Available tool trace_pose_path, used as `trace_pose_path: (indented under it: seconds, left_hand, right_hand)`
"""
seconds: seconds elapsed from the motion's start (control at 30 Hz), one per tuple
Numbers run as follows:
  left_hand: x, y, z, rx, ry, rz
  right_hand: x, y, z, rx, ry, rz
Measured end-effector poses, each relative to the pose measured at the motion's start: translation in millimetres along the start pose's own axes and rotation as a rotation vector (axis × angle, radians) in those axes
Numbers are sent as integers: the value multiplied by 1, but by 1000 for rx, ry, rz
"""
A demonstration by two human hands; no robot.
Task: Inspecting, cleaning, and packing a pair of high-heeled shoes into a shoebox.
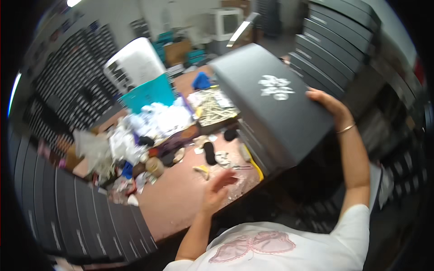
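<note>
A large dark grey box (pixel 253 86) with a white printed design on top stands at the table's right side, tilted in my view. My right hand (pixel 329 105) grips its right edge, fingertips over the top and the rest of the hand against the side. My left hand (pixel 219 189), smeared by motion, hovers above the near part of the pinkish table (pixel 167 198). Its fingers look stretched out and nothing shows in them. Just beyond it lie a small yellow-and-white piece (pixel 201 170), a black oval piece (pixel 209 152) and a pair of scissors or tweezers, too blurred to tell.
Behind lie a tray of pale sticks (pixel 211 108), a heap of white crumpled material (pixel 158 119) and a teal box (pixel 149 94). Dark box stacks rise at the right (pixel 330 49) and line the left (pixel 68 217). Small clutter covers the table's left side.
</note>
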State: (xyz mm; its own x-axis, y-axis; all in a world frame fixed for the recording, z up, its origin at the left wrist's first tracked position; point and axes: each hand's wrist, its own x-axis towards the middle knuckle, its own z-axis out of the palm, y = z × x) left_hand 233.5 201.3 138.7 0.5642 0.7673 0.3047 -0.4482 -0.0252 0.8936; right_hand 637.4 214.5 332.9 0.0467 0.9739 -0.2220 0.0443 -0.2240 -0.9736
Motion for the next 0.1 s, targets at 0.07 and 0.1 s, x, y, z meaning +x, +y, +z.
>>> trace_pose_path:
  seconds: [0.07,0.1]
  left_hand:
    - [2,-22,31,70,-62,-70]
    - [-4,-28,34,164,-83,-136]
  right_hand:
    - [-1,1,-82,-229,-9,8]
    - [45,-2,-63,-231,-119,-24]
